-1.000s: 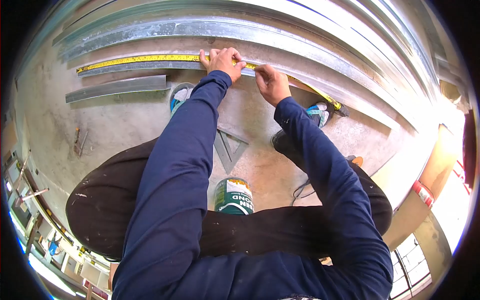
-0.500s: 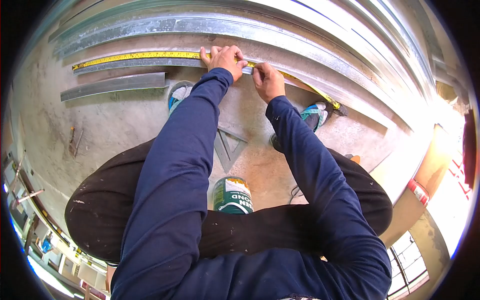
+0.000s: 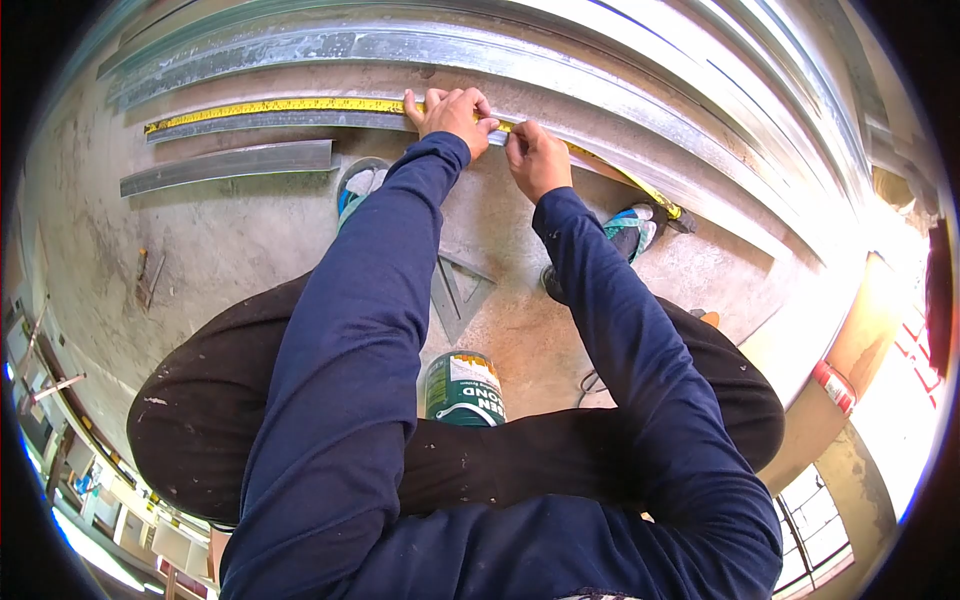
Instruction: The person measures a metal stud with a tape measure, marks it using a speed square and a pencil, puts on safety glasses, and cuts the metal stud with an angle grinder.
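A yellow tape measure blade (image 3: 290,104) lies stretched along a long grey metal channel (image 3: 270,126) on the floor. My left hand (image 3: 457,117) presses on the blade and the channel, its fingers closed around their edge. Just to its right, my right hand (image 3: 540,160) is closed in a pinch at the channel's near edge. Whatever is between those fingertips is too small to make out. Past my right hand the blade runs on to the dark tape case (image 3: 681,220) by my right foot. A short metal piece (image 3: 230,167) rests nearer me on the left.
Several long metal profiles (image 3: 400,48) lie beyond the hands. Between my legs are a grey set square (image 3: 457,298) and a green and white bucket (image 3: 465,388). Small tools (image 3: 150,280) lie at the left. A red and white can (image 3: 834,387) is at the right.
Both hands keep their places on the tape and channel, with only a very slight shift of the left hand to the right.
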`<state>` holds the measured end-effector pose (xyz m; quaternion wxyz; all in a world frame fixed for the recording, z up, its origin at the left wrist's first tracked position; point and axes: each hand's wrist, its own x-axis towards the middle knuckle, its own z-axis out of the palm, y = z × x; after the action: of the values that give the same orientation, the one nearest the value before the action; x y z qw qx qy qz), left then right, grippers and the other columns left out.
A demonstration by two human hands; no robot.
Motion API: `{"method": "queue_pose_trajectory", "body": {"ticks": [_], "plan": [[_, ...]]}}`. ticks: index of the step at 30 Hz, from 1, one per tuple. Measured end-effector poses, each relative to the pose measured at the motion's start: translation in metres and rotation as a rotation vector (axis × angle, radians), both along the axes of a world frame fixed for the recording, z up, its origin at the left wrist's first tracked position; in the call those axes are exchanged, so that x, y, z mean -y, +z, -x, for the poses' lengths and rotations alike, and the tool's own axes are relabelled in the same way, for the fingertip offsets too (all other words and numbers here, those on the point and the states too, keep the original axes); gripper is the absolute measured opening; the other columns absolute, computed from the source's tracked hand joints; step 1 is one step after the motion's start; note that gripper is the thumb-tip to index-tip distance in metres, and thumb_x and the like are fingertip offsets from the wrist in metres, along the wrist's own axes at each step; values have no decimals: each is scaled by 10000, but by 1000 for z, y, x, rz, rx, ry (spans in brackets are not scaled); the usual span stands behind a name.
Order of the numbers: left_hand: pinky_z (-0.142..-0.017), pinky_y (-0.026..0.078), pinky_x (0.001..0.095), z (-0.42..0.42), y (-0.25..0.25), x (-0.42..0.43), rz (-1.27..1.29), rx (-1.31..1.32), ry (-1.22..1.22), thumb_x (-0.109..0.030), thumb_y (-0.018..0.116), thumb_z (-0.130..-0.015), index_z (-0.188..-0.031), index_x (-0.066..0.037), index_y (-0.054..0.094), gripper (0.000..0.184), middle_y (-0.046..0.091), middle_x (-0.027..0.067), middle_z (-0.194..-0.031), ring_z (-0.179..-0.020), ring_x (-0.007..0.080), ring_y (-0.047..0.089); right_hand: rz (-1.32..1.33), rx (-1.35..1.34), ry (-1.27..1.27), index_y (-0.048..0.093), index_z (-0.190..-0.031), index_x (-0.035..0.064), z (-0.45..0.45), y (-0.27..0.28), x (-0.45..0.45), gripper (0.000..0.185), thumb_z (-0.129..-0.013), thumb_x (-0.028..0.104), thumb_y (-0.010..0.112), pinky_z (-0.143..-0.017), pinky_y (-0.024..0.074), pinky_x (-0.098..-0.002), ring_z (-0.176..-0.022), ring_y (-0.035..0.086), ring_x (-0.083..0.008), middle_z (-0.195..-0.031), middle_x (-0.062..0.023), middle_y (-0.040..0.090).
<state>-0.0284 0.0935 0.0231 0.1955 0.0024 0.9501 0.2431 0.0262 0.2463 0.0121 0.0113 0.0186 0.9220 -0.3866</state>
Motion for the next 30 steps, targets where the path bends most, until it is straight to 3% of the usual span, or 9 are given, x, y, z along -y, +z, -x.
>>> {"method": "queue_pose_trajectory", "body": {"ticks": [4,6,7,9,12,25,30], "plan": [[-1188,-9,630,0,2,0,-13,4,1,-357,775,-857,-956,-258,688,165,678,-48,-1107,-1258,212,460,-115,1,26,666,-925,37,7,12,2,104,-845,104,663,-720,553,-447,-773,692,-387,-823,-200,695],[-1185,-12,634,0,3,0,-12,8,0,-353,775,-858,-958,-259,689,162,677,-49,-1108,-1258,215,460,-220,284,280,670,-916,29,14,16,-4,114,-839,113,663,-742,566,-439,-775,704,-387,-814,-205,704],[-1185,-12,634,1,3,0,-11,7,1,-353,775,-858,-958,-259,689,162,677,-49,-1108,-1258,215,460,-220,283,281,670,-916,29,13,16,-4,114,-839,113,663,-742,566,-439,-775,704,-387,-814,-205,704],[-1185,-11,633,1,4,-1,8,22,12,-359,772,-861,-960,-261,691,162,677,-48,-1108,-1261,217,459,3,171,129,673,-917,23,5,17,-6,117,-855,121,662,-755,574,-420,-782,715,-379,-808,-210,709],[-1185,-8,630,0,3,-1,8,11,3,-369,767,-864,-962,-263,692,162,677,-47,-1109,-1264,218,459,82,132,-50,673,-924,19,-5,16,-6,125,-875,133,668,-749,572,-410,-788,719,-367,-818,-205,714],[-1180,-1,642,-1,-6,0,-5,-24,-14,-355,768,-862,-967,-249,684,172,680,-36,-1129,-1269,224,458,72,61,-107,673,-928,28,-6,10,3,129,-898,153,681,-733,553,-420,-794,718,-353,-836,-196,717],[-1163,9,650,-1,-9,1,15,-42,-20,-406,771,-843,-958,-278,674,198,679,-72,-1103,-1268,218,462,16,26,-94,668,-907,35,-4,10,6,116,-889,150,670,-716,547,-448,-774,705,-373,-803,-201,704]]}}
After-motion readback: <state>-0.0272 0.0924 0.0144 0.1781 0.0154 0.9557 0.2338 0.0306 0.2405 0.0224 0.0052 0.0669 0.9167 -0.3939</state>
